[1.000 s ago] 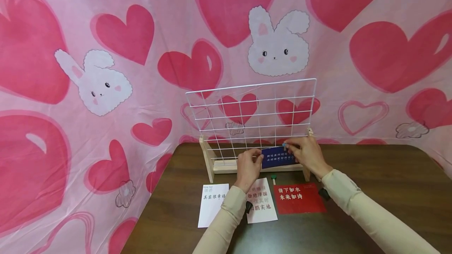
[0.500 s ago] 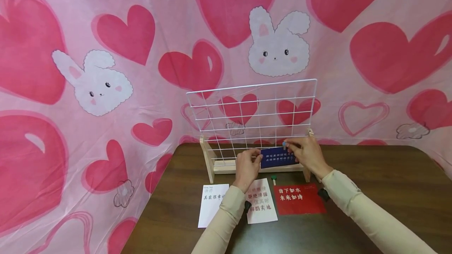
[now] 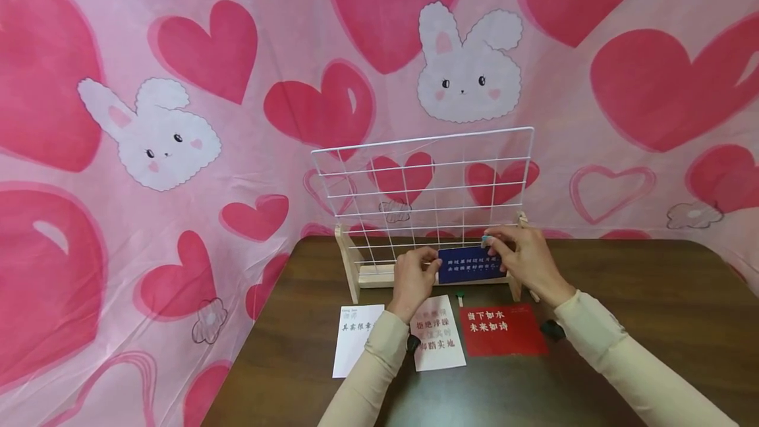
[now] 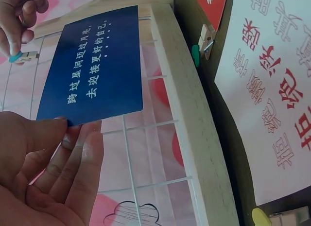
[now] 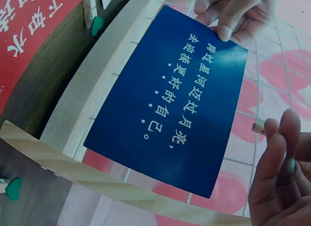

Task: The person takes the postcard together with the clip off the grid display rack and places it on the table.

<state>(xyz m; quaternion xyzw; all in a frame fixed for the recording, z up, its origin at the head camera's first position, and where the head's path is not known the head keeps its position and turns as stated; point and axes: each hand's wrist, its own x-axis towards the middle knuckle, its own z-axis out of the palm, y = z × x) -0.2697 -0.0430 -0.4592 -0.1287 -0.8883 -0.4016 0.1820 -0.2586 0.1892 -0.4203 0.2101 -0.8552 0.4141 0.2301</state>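
Note:
My left hand (image 3: 412, 282) pinches the left edge of a dark blue card (image 3: 468, 265) with white writing, thumb in front and fingers behind it. The card is held tilted in front of the lower part of a white wire grid rack (image 3: 405, 183) with a wooden stand (image 3: 379, 279). Near the card's upper right corner, my right hand (image 3: 528, 259) pinches a small wooden clip (image 4: 30, 55) with a teal top between thumb and fingers. In both wrist views a gap shows between clip and card.
Two white cards (image 3: 354, 354) (image 3: 441, 359) with writing and a red card (image 3: 504, 344) lie on the brown table (image 3: 640, 335) before the rack. A green-topped clip (image 4: 196, 55) and a yellow-topped clip (image 4: 261, 217) lie near them. Pink heart-patterned fabric (image 3: 379, 12) hangs behind.
My right hand has shifted slightly right with the clip, uncovering more of the card's right end. The left hand keeps its grip on the card, almost still. The head view has tilted slightly.

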